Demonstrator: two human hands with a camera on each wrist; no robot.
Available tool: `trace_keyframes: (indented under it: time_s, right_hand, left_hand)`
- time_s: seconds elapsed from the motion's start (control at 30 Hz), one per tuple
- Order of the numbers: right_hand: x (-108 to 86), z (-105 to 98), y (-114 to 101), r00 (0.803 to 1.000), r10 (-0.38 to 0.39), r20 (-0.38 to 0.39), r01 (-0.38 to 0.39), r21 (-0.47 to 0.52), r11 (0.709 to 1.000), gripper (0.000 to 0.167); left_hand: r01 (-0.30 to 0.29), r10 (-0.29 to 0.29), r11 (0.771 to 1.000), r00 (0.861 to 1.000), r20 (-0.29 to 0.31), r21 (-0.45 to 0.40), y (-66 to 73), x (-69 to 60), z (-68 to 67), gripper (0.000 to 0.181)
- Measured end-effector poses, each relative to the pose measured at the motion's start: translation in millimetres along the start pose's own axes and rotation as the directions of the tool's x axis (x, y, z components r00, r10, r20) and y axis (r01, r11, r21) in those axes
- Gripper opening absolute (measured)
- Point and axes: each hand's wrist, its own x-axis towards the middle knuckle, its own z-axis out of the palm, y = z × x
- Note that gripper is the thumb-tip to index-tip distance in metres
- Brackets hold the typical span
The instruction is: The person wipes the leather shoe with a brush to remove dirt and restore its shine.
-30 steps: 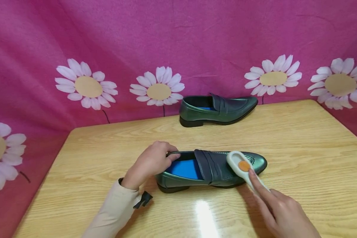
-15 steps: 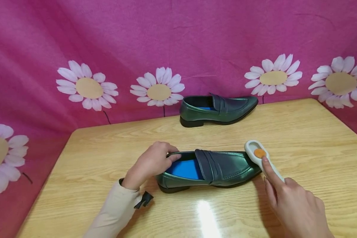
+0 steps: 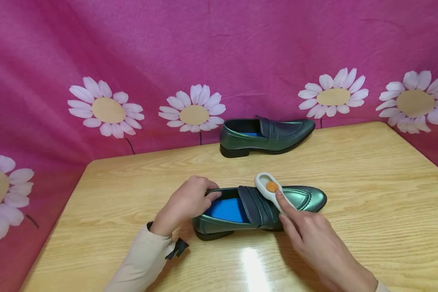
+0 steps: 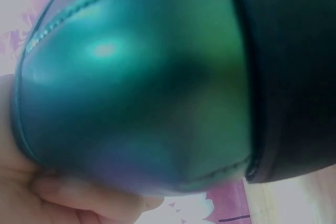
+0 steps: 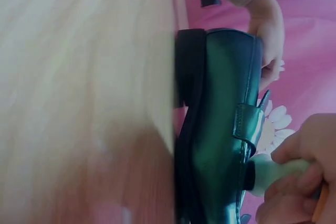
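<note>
Head view, right hand (image 3: 315, 237) gripping brush (image 3: 271, 187), index finger (image 3: 286, 206) outstretched

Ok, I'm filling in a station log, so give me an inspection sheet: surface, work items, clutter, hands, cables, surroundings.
Surface: wood-grain tabletop, with bright glare toward the front.
Work items: near penny loafer upright, toe pointing right; white brush against its upper, just ahead of the strap; far penny loafer upright by the back edge, untouched.
Clutter: nothing seen.
Hands: left hand grips the near penny loafer's heel end; right hand holds the white brush, index fingertip at its orange button.
Cables: nothing seen.
Surroundings: pink backdrop with white daisies.
</note>
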Motion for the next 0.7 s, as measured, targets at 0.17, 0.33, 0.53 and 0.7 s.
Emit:
trace_keyframes:
  time_s: [0.17, 0.33, 0.53, 0.7]
  right_hand:
    - [-3.1, -10.2, 6.3, 0.98, 0.115, 0.162, -0.131, 0.097, 0.987, 0.051]
    - [-16.3, -19.8, 19.7, 0.987, 0.137, 0.088, -0.124, -0.139, 0.983, 0.056]
    - [-28.1, -27.5, 35.9, 0.986, 0.161, -0.038, -0.165, -0.267, 0.949, 0.058]
    - [-27.4, -17.9, 33.5, 0.992, 0.098, -0.082, -0.114, -0.227, 0.967, 0.058]
  left_hand:
    - [0.117, -0.117, 0.993, 0.993, 0.009, -0.004, 2.2, -2.2, -0.5, 0.03]
    - [0.362, -0.365, 0.93, 0.93, 0.039, 0.068, 7.5, -9.6, -11.6, 0.062]
    - [0.33, -0.314, 0.943, 0.921, 0.232, -0.035, 2.7, -19.8, -22.8, 0.033]
    - [0.214, -0.184, 0.967, 0.96, 0.209, -0.134, -8.0, -24.3, -20.4, 0.018]
